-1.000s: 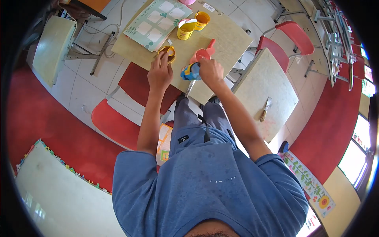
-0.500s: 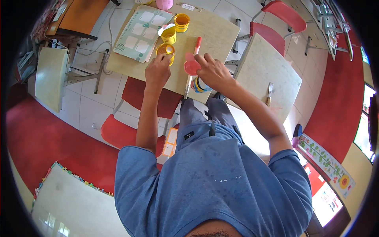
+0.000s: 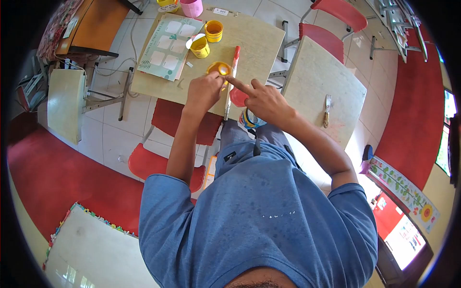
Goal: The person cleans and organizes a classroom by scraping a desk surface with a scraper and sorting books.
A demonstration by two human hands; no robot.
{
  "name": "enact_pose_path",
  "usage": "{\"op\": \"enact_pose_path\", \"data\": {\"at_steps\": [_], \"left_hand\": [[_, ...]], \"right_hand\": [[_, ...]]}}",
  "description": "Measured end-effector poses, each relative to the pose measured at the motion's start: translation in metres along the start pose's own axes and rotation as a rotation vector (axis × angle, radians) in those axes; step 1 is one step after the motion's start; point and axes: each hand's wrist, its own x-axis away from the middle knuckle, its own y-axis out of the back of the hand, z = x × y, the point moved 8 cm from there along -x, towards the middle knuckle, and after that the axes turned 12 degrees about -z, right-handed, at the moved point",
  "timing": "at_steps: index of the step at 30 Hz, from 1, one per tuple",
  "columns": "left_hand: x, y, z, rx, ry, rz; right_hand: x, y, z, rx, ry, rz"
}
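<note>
My left hand (image 3: 204, 92) is closed on the rim of a yellow cup (image 3: 220, 67) near the table's front edge. Opposite it, my right hand (image 3: 271, 102) pinches a translucent red disc (image 3: 238, 97), its index finger stretched out to the fingertips of my left hand. A long stick with a red end (image 3: 236, 55) lies on the table beneath the hands. Two more yellow cups stand farther back, one (image 3: 213, 31) upright and one (image 3: 200, 48) with a white flap. A blue and yellow can (image 3: 250, 119) sits below my right hand, partly covered.
A green printed sheet (image 3: 170, 45) lies on the table (image 3: 257, 38), with a pink cup (image 3: 191, 7) behind it. On the right-hand table (image 3: 336, 72) rests a scraper-like tool (image 3: 327, 110). Red chairs (image 3: 144, 161) stand at the left front and the back right.
My left hand and its yellow cup have moved right, toward my right hand. My right index finger has stretched out to the left, and the red disc sits slightly lower.
</note>
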Motion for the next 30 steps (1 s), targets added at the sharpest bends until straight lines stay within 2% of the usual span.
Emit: {"op": "enact_pose_path", "data": {"at_steps": [3,6,8,11,15,18,21,24,25,27,29,30], "left_hand": [[-0.003,0.001,-0.01,-0.029,0.004,0.065],[-0.009,0.017,-0.03,0.072,-0.035,-0.038],[-0.011,0.015,-0.034,0.046,-0.032,-0.004],[-0.015,0.019,-0.03,0.043,0.072,0.043],[-0.011,0.001,-0.011,0.052,0.161,-0.017],[-0.01,-0.007,-0.024,-0.041,0.049,-0.031],[-0.008,-0.027,-0.032,-0.025,0.032,0.106],[-0.008,-0.031,-0.033,-0.006,0.03,0.169],[-0.008,-0.033,-0.029,0.007,0.021,0.131],[-0.008,-0.035,-0.022,0.035,-0.002,0.052],[-0.01,-0.035,-0.015,0.008,0.095,0.056],[-0.011,-0.031,-0.014,-0.006,0.143,0.059]], "right_hand": [[0.001,-0.002,-0.004,-0.031,-0.045,0.04],[0.004,-0.008,-0.013,-0.02,-0.057,0.078],[0.006,-0.011,-0.014,-0.002,-0.039,0.072],[0.007,0.0,-0.019,0.03,-0.035,-0.04],[0.009,0.002,-0.055,0.033,-0.252,-0.234],[0.005,-0.02,-0.079,-0.028,-0.424,-0.275],[-0.004,-0.03,-0.074,-0.009,-0.329,-0.405],[-0.01,-0.039,-0.063,-0.123,-0.289,-0.378],[-0.011,-0.036,-0.06,-0.163,-0.279,-0.384],[-0.015,-0.042,-0.061,-0.115,-0.303,-0.243],[-0.017,-0.04,-0.06,-0.066,-0.321,-0.165],[-0.018,-0.036,-0.055,-0.031,-0.268,-0.193]]}}
